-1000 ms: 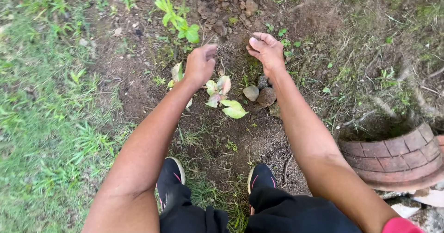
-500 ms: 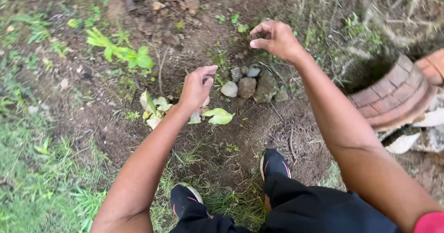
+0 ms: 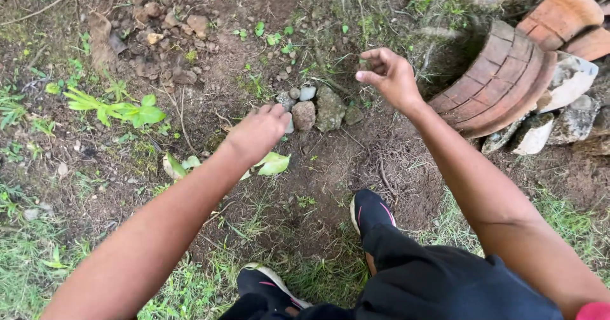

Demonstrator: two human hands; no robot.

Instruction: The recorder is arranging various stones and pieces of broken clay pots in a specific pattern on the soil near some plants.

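My left hand (image 3: 257, 131) hovers low over bare soil, fingers curled down, right beside a small cluster of grey stones (image 3: 318, 107). Pale green leaves (image 3: 272, 163) of a small plant lie on the ground under my left wrist. My right hand (image 3: 389, 75) is raised above the dirt to the right of the stones, fingers loosely bent, holding nothing. I cannot see whether my left hand grips anything. My two dark shoes (image 3: 370, 209) stand on the soil below.
A curved stack of reddish clay tiles (image 3: 502, 79) and pale rock chunks (image 3: 562, 98) lie at the right. A leafy green weed (image 3: 121, 110) grows at the left, loose pebbles (image 3: 168, 21) at the upper left, grass (image 3: 38, 256) along the lower left.
The view has swung left, so the clay tiles now show more fully. My right hand has lifted away from the stones toward the right; my left hand stays by the stones.
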